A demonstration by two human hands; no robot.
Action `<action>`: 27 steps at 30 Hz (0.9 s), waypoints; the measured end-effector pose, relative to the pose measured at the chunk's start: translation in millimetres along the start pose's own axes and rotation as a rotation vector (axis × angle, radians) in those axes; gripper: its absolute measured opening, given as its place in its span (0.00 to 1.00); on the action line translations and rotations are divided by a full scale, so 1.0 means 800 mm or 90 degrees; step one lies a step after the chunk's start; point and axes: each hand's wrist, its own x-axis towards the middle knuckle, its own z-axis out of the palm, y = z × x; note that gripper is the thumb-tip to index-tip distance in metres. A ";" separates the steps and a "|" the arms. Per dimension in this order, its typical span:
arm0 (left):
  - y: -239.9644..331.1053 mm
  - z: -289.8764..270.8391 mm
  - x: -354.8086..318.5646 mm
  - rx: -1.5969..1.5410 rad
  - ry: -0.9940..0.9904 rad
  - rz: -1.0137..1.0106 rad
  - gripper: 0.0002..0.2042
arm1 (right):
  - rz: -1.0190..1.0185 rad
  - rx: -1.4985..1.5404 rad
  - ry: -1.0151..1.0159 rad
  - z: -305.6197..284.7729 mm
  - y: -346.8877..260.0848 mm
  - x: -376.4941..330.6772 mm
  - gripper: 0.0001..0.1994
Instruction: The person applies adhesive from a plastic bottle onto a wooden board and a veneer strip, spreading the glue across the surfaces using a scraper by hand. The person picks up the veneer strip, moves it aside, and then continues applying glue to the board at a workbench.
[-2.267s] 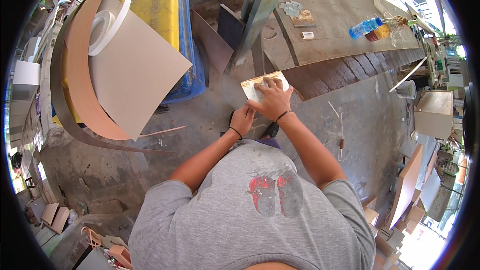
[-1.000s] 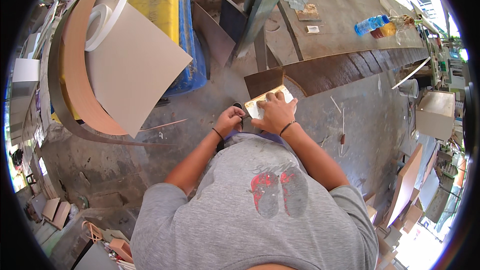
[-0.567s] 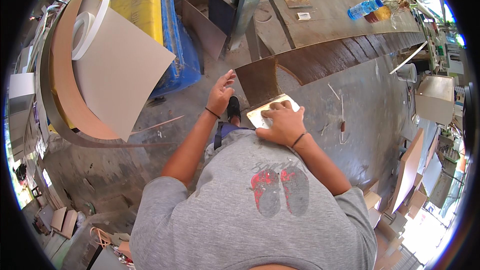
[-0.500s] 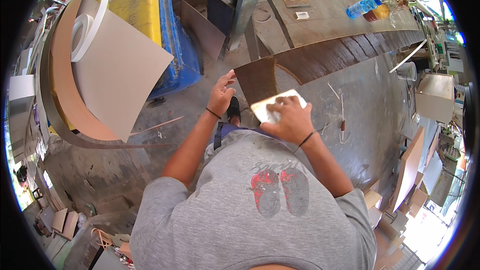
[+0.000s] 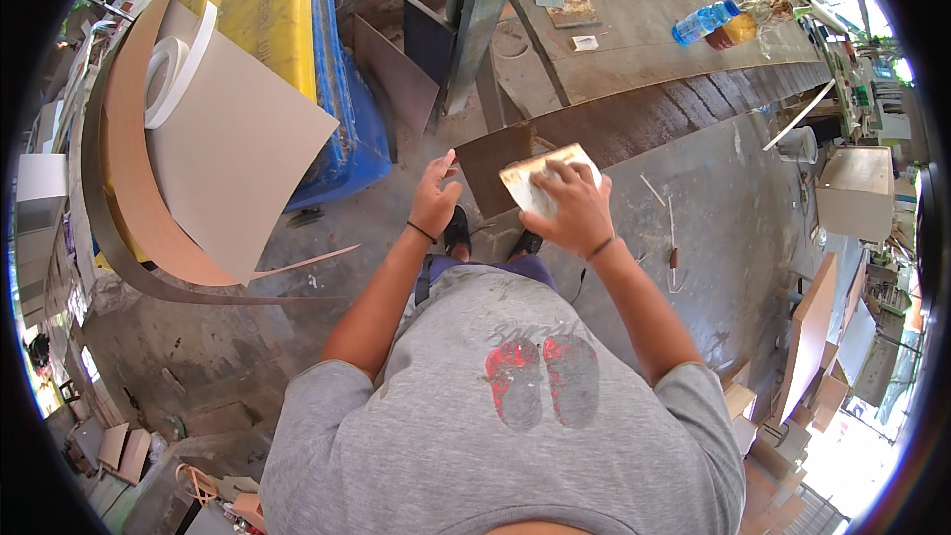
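Note:
A long dark brown strip of board (image 5: 604, 134) stretches from in front of me toward the far right, its surface wet-looking and streaked along much of its length. My right hand (image 5: 578, 208) grips a flat white rectangular piece (image 5: 535, 183) with a worn, yellowish-brown edge, over the strip's near end. What lies under that piece is hidden, so I cannot tell whether it touches the board. Beside the strip's left end is my left hand (image 5: 434, 200), fingers stretched out and thumb apart. It holds nothing; whether its fingertips touch the board's edge is unclear.
A blue and yellow bin (image 5: 347, 129) and a beige sheet (image 5: 238, 149) stand at left. Beyond the strip, a wide panel (image 5: 634, 0) carries a blue-capped bottle (image 5: 705, 22). A metal post (image 5: 480, 20) rises ahead. At right are a white bucket (image 5: 795, 146) and leaning boards (image 5: 807, 337).
My right hand has drawn the white piece upward and slightly right, tilting it more into view. My left hand has shifted slightly from the strip's corner. The view has moved a little.

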 end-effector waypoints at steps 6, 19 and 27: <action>-0.019 0.005 0.001 -0.012 0.017 0.094 0.31 | 0.007 -0.071 -0.005 0.006 -0.011 0.077 0.31; -0.011 0.008 -0.003 -0.112 0.017 -0.010 0.31 | 0.048 -0.090 -0.128 -0.008 -0.001 0.069 0.30; -0.010 0.015 -0.003 -0.084 0.020 -0.026 0.30 | 0.119 -0.046 -0.108 -0.002 0.033 -0.007 0.27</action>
